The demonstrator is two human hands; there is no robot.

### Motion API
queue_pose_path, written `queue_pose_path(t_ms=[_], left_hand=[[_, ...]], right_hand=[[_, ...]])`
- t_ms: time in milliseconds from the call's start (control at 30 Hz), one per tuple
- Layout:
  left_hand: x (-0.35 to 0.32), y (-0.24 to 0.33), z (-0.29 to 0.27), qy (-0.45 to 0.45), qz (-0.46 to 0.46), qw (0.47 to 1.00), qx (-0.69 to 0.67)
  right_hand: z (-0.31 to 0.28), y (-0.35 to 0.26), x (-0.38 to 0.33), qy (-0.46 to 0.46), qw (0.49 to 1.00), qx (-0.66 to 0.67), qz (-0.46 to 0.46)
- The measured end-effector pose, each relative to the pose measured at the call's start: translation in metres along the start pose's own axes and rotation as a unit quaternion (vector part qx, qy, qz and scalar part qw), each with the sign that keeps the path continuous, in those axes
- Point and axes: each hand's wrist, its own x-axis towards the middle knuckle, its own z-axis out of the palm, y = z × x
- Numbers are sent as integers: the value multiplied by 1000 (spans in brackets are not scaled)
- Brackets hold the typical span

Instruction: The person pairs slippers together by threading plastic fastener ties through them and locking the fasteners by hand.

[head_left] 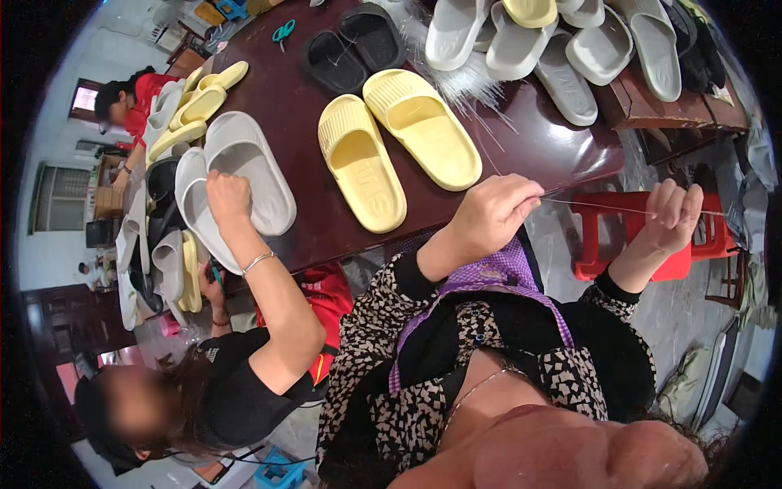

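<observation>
My left hand [494, 213], fingers pinched together, grips one end of a thin clear plastic strand [595, 204]. The strand runs almost straight across to my right hand [673, 216], whose curled fingers close on it. Both hands are just off the table's near edge. Nearest to my left hand, on the table, lies a yellow slide slipper [423, 130], with a second yellow slipper [361, 163] beside it on the left. Behind that pair sits a pair of black slippers [352, 50]. Many loose clear strands [464, 81] lie bunched at the far side.
Grey slippers [521, 41] pile up at the back right. To my left, a co-worker's hand [230, 200] is at a pair of grey slippers [252, 175]; more slippers line the table's left. Teal scissors [283, 33] lie at the far edge. A red stool [603, 236] stands below my hands.
</observation>
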Motion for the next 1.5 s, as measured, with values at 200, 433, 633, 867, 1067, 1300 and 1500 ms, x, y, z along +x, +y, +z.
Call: queue_pose_path(t_ms=[200, 433, 633, 867, 1067, 1300, 1500], left_hand=[[-19, 22, -35, -122, -28, 984, 123], [-55, 48, -68, -115, -111, 968, 192], [-76, 60, -87, -84, -171, 957, 221], [-80, 44, -98, -57, -173, 920, 348], [-76, 17, -94, -49, -180, 929, 320], [-64, -8, -96, 24, -331, 934, 132], [-62, -23, -96, 78, -337, 934, 95]], right_hand=[[14, 11, 27, 65, 998, -6, 23], [52, 98, 51, 35, 942, -236, 234], [92, 158, 49, -123, 881, -372, 265], [120, 189, 66, -291, 752, -540, 242], [119, 201, 67, -311, 684, -617, 235], [111, 211, 66, -305, 729, -577, 206], [111, 201, 61, -277, 763, -557, 177]])
